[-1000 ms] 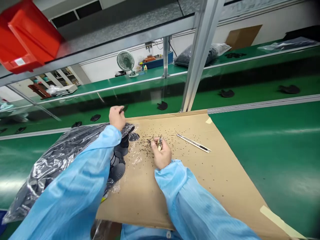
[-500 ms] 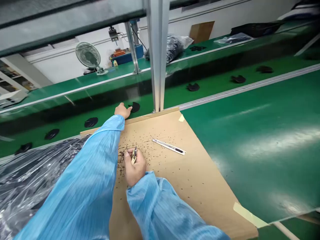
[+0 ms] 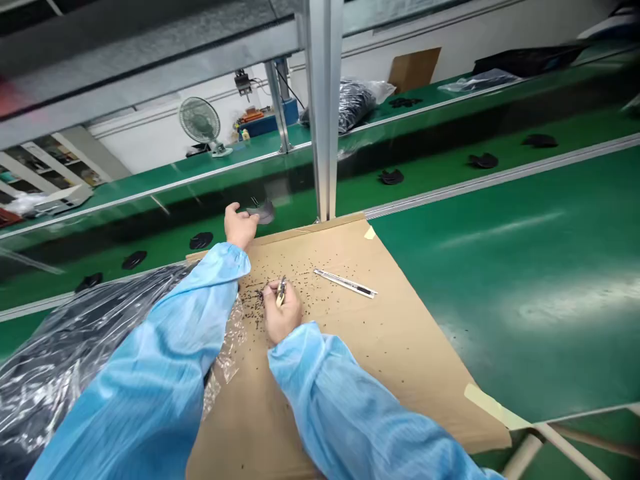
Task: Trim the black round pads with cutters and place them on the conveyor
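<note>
At the far edge of the cardboard sheet, my left hand grips the near side of a dark rounded flat piece between thumb and fingers. The piece is tilted over the green belt and slightly blurred. My right hand is closed around a small tool with a pale yellowish handle, its narrow end pointing up and away; its exact kind is unclear. Beneath that hand, tiny dark scraps are scattered on the cardboard. A slim white utility knife lies to the right, touched by neither hand.
Dark rounded pieces sit at intervals along the green belt. A large clear plastic bag with dark contents lies at left. A metal post rises beyond the cardboard. Tape holds the sheet's near right corner.
My left hand has taken hold of the dark piece and tipped it up from the belt. My right hand keeps the small tool over the scraps. The camera view has shifted a little.
</note>
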Action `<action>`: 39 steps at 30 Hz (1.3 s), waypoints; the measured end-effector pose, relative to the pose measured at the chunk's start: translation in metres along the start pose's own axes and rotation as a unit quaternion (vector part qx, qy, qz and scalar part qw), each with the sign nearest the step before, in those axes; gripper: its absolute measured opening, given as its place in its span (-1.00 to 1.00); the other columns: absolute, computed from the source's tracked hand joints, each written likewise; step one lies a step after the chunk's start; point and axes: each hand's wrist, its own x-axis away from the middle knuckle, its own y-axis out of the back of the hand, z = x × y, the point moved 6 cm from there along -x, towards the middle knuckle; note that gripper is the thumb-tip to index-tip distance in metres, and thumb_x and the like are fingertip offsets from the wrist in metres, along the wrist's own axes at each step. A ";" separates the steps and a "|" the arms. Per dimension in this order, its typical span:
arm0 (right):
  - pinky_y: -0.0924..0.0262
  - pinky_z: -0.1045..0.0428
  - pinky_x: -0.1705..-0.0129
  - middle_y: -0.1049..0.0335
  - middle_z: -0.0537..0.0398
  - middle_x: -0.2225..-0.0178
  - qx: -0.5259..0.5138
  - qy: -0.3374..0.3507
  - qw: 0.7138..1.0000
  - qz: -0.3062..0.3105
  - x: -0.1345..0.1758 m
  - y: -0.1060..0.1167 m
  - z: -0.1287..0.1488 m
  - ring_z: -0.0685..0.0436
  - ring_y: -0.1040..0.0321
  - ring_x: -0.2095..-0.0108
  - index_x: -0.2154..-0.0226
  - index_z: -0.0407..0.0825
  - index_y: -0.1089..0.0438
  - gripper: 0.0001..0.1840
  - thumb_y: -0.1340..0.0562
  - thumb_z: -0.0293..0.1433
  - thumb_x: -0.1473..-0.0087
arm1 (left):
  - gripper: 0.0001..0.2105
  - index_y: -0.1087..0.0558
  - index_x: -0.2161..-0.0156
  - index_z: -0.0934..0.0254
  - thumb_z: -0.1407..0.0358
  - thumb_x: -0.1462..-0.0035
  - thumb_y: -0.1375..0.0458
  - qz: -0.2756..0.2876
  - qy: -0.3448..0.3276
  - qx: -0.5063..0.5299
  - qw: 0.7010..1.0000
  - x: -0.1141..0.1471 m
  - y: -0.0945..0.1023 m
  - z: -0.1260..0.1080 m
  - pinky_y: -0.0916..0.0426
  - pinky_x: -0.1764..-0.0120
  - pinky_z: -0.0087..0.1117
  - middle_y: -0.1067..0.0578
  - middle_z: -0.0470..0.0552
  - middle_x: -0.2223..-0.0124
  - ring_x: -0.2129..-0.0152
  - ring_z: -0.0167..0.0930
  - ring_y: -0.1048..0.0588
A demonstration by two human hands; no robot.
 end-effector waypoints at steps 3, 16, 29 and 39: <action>-0.23 0.04 0.26 -0.40 0.09 0.43 0.005 0.000 1.000 -0.002 -0.002 0.001 -0.001 -0.06 -0.31 0.40 0.38 -0.04 -0.33 -0.79 -0.15 -0.23 -0.02 | -0.72 -0.43 0.17 0.36 0.43 0.06 -0.23 -0.008 0.054 0.102 0.993 0.043 0.047 -0.011 -0.28 0.47 -0.52 -0.49 0.04 0.29 0.47 -0.49 -0.43; -0.21 -0.01 0.14 -0.41 -0.02 0.29 0.211 0.265 0.920 0.196 0.017 -0.009 0.035 -0.16 -0.33 0.24 0.24 -0.03 -0.40 -0.79 -0.12 -0.39 -0.06 | -0.62 -0.42 0.10 0.24 0.35 0.09 -0.34 0.042 0.192 0.351 0.915 0.191 0.126 0.052 -0.30 0.54 -0.57 -0.48 -0.09 0.27 0.54 -0.58 -0.40; -0.18 0.01 0.14 -0.42 -0.01 0.27 0.359 0.302 0.833 0.292 0.026 -0.021 0.028 -0.15 -0.32 0.24 0.14 -0.04 -0.42 -0.71 -0.13 -0.44 -0.06 | -0.59 -0.44 0.11 0.24 0.53 0.15 -0.27 0.081 0.226 0.437 0.867 0.191 0.127 0.052 -0.30 0.51 -0.57 -0.49 -0.05 0.28 0.51 -0.55 -0.40; -0.17 0.03 0.17 -0.42 0.00 0.32 0.365 0.295 0.831 0.300 0.027 -0.022 0.029 -0.14 -0.31 0.27 0.19 -0.04 -0.43 -0.73 -0.11 -0.47 -0.05 | -0.58 -0.42 0.11 0.25 0.50 0.17 -0.29 0.102 0.233 0.425 0.869 0.193 0.125 0.054 -0.24 0.56 -0.54 -0.44 -0.06 0.34 0.58 -0.56 -0.34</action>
